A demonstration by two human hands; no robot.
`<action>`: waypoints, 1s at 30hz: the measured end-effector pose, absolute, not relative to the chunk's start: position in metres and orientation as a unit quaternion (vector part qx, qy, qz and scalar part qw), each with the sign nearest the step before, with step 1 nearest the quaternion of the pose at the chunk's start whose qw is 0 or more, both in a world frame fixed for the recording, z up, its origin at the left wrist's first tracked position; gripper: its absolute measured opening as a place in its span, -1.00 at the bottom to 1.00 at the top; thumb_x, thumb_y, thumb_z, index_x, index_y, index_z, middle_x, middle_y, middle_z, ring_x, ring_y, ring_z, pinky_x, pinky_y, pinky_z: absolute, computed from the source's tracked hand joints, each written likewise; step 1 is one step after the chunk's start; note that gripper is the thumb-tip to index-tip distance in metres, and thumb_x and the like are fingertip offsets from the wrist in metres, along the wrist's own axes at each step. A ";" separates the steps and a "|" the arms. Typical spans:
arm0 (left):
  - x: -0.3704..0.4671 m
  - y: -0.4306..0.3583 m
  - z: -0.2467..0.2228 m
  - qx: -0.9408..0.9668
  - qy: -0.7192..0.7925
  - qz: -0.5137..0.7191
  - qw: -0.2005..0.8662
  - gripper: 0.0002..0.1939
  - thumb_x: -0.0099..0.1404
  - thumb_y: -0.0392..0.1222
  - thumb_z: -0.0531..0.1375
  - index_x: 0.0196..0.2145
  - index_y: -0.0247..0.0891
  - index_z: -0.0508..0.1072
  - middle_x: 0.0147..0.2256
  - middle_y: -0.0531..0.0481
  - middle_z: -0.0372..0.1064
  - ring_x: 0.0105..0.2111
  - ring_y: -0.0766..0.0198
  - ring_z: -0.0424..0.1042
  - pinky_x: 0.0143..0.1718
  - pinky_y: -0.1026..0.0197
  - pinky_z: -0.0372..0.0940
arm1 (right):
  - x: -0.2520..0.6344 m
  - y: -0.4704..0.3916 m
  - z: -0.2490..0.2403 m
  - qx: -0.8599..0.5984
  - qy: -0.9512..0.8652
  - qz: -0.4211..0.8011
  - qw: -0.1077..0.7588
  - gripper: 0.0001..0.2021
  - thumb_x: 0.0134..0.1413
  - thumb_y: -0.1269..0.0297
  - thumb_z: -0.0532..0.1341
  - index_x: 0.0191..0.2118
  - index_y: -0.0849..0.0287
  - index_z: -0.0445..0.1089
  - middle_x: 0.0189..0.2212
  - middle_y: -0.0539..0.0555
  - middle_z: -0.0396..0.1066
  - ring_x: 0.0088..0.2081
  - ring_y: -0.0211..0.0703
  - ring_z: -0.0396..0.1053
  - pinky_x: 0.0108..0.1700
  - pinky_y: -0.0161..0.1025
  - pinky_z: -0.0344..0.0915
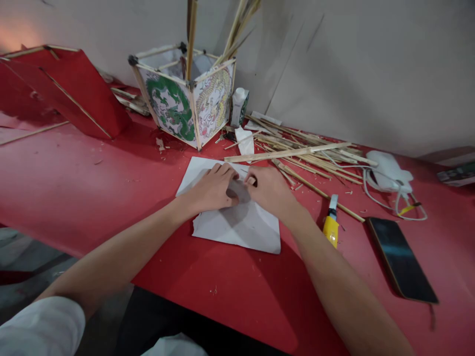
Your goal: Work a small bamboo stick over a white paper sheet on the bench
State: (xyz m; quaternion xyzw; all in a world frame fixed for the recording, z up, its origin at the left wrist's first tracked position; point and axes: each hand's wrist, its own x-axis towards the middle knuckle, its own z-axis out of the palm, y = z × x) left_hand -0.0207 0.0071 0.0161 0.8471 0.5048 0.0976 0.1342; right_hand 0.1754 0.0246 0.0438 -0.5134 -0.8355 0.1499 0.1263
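A sheet of white paper [241, 232] with a torn left edge lies on the red tabletop in front of me. My left hand [215, 188] rests on its upper left part, fingers bent down and the thumb held apart from them. Close by on the right, my right hand [272, 190] is curled over the top of the sheet, thumb and forefinger together. Whatever it may pinch is too small or hidden to name. Both hands cast shadows on the paper between them. To the right lies a yellow box cutter [331, 227].
Behind the paper stands a stick-framed lantern [170, 106] with dragon pictures, sticks poking out of it. A red lantern [74, 94] is at left. Bamboo strips [304, 151], a carton [239, 106], a white charger [388, 170] with cable and a phone [403, 259] lie around.
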 end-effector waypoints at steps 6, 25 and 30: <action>-0.021 0.007 0.015 0.850 0.500 0.104 0.128 -0.52 0.22 0.01 0.22 0.06 -0.19 0.30 0.11 -0.16 0.28 0.11 -0.06 0.25 0.06 -0.09 0.27 | 0.179 0.029 0.045 -0.608 -0.781 0.080 0.115 -0.85 0.17 0.39 0.17 -0.24 0.19 0.50 -0.30 0.21 0.57 -0.24 0.00 0.46 -0.25 -0.19 0.19; -0.023 0.007 0.016 0.848 0.497 0.108 0.150 -0.54 0.19 -0.01 0.26 0.02 -0.16 0.33 0.10 -0.13 0.28 0.10 -0.05 0.25 0.06 -0.09 0.27 | 0.169 0.016 0.055 -0.504 -0.856 0.109 0.036 -0.82 0.10 0.46 0.15 -0.29 0.17 0.50 -0.30 0.17 0.58 -0.22 -0.01 0.47 -0.27 -0.21 0.20; -0.022 0.007 0.016 0.846 0.501 0.103 0.150 -0.53 0.19 -0.01 0.25 0.03 -0.17 0.32 0.11 -0.14 0.28 0.11 -0.06 0.25 0.06 -0.08 0.27 | 0.174 0.025 0.054 -0.545 -0.826 0.130 0.065 -0.87 0.14 0.37 0.20 -0.28 0.14 0.51 -0.30 0.13 0.58 -0.23 -0.03 0.48 -0.24 -0.22 0.24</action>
